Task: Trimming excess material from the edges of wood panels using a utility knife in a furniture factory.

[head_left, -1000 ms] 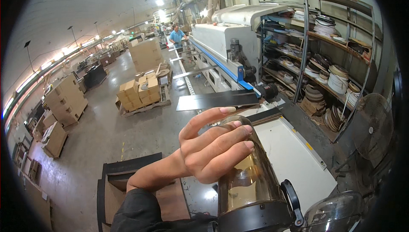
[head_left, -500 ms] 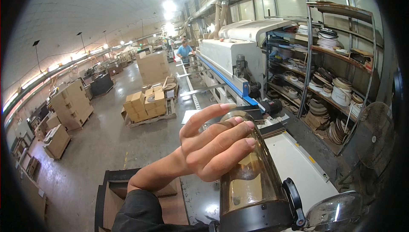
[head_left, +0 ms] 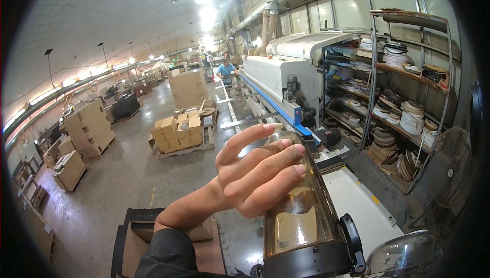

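Observation:
My left hand (head_left: 258, 178) is wrapped around a see-through amber water bottle (head_left: 293, 227), its back toward me. The little finger lifts away from the others near the bottle's far end, and the thumb is hidden. Tilted, the bottle has its base away from me and its black collar (head_left: 311, 262) close to me at the lower edge. A clear domed lid (head_left: 400, 252) hangs swung open on the collar's right side, beside a black hinge clasp (head_left: 352, 242). A dark sleeve covers my upper left arm. My right hand does not show.
A long white machine (head_left: 286, 74) with a blue rail runs ahead, and a person in blue (head_left: 226, 70) stands beside it. Shelves (head_left: 375, 84) of coiled strips and a standing fan (head_left: 449, 168) are at right. Cartons (head_left: 176, 132) sit on a pallet; a wooden cabinet piece (head_left: 219, 247) lies below my arm.
The surroundings have shifted slightly downward and to the right in the picture. My left hand keeps the same grip on the bottle. The person in blue has changed posture a little.

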The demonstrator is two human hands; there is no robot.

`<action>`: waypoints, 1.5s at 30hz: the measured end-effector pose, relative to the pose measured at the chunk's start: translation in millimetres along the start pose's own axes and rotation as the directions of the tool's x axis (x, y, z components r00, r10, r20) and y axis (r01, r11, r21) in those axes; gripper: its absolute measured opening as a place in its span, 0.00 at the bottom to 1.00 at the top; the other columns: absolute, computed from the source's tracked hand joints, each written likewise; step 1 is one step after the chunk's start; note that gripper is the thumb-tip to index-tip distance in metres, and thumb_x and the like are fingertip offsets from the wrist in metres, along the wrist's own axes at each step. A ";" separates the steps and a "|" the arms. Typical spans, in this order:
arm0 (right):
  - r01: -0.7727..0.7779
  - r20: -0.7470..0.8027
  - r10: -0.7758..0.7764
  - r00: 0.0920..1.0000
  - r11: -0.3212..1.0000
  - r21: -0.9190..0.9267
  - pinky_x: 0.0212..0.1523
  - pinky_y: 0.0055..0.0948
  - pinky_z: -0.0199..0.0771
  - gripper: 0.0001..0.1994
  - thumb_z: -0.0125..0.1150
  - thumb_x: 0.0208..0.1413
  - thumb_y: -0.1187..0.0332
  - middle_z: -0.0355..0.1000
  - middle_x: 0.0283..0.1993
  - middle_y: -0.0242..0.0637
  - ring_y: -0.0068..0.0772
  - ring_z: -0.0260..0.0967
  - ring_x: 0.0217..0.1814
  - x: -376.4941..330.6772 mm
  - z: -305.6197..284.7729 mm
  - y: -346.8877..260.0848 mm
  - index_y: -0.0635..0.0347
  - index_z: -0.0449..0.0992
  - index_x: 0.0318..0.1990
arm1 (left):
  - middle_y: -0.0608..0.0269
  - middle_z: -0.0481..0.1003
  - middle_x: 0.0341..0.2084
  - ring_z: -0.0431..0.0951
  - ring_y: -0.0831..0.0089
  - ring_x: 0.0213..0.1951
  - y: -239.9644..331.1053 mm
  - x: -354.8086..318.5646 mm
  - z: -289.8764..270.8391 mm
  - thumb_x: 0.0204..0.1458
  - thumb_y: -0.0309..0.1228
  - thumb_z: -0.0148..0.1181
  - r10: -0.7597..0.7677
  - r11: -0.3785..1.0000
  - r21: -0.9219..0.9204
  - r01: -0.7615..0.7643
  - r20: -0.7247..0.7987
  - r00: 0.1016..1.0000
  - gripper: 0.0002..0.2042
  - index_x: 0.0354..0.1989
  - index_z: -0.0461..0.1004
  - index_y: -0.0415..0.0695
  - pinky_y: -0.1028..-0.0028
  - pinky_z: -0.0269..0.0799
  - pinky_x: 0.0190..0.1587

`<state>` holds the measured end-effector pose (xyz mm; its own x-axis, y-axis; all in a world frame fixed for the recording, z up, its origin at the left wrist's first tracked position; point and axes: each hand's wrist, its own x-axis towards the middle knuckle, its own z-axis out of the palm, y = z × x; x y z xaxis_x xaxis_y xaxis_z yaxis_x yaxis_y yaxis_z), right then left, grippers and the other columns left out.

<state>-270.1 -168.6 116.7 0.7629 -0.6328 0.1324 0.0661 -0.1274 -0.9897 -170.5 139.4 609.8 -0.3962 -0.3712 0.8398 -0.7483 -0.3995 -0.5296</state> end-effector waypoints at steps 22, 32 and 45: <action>0.006 0.011 -0.006 1.000 1.000 0.000 0.45 0.37 0.75 0.11 0.68 0.58 0.72 0.75 0.41 0.40 0.36 0.75 0.43 14.5 1.0 -3.2 0.65 0.78 0.46 | 0.58 0.86 0.44 0.88 0.65 0.42 -3.7 2.8 -1.6 0.62 0.40 0.69 -0.035 0.998 0.059 0.026 0.150 0.988 0.18 0.53 0.68 0.51 0.50 0.71 0.67; 0.016 0.016 -0.016 1.000 1.000 -0.001 0.43 0.37 0.75 0.10 0.69 0.56 0.74 0.75 0.39 0.39 0.37 0.75 0.42 17.2 -0.6 -4.1 0.65 0.78 0.44 | 0.58 0.86 0.44 0.88 0.65 0.41 -2.0 4.0 -1.3 0.62 0.39 0.70 -0.020 0.998 0.067 0.010 0.151 0.988 0.18 0.53 0.68 0.50 0.50 0.72 0.66; 0.034 0.029 -0.034 0.999 0.999 0.004 0.41 0.38 0.74 0.08 0.69 0.54 0.75 0.76 0.37 0.38 0.38 0.76 0.40 22.7 -1.5 -6.0 0.64 0.79 0.41 | 0.56 0.86 0.44 0.88 0.64 0.41 1.0 8.1 -0.5 0.62 0.42 0.68 -0.017 0.997 0.073 0.006 0.147 0.989 0.19 0.53 0.68 0.50 0.50 0.72 0.66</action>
<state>-254.2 -183.3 125.7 0.7786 -0.6058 0.1640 0.0942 -0.1456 -0.9849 -174.7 136.5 616.2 -0.3010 -0.4832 0.8221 -0.7102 -0.4618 -0.5314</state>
